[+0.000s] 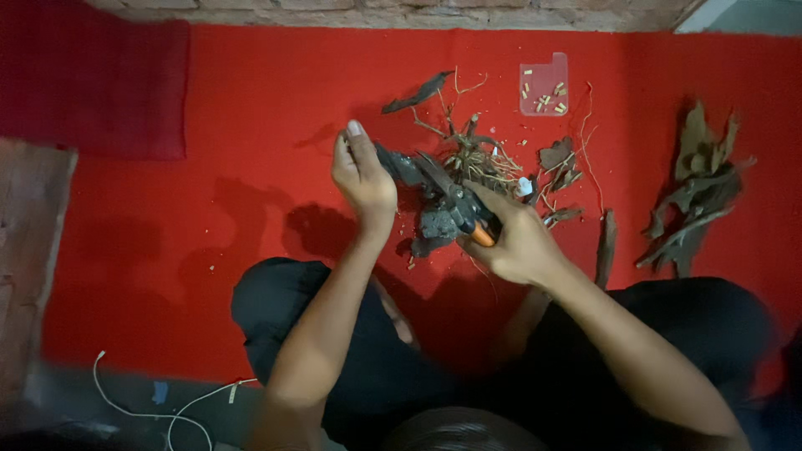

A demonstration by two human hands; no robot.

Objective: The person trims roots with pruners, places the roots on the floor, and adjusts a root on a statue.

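- A dark, gnarled piece of root or driftwood (430, 219) is held up just above the red cloth (251, 125), between the two hands and in front of the person's crossed legs.
- The left hand (363, 177) grips the upper left end of the piece, fingers curled narrowly around it with the thumb up, keeping it steady.
- The right hand (518, 242) is wrapped around the orange-handled pruning shears (455, 200), fingers closed on the handles; the dark blades point up and left into the wood. Whether the blades are parted or shut cannot be told, as they merge with the dark piece.
- The step in hand looks like trimming: a side shoot or rootlet is being cut from the piece while the other hand braces it.
- The next move would seem to call for a firm squeeze of the handles with the left fingers kept away from the blades, and the piece held from twisting.
- Just behind lies a tangle of thin roots and twigs (476, 154), with a curled dark sliver (418, 93) beyond it.
- Farther back sits a small clear tray (543, 83) with pale little bits inside.
- To the right, well apart, lies a pile of flat bark-like pieces (697, 196); a single dark strip (606, 248) lies near the right forearm.
- A white cable (159, 409) trails on the floor at lower left.
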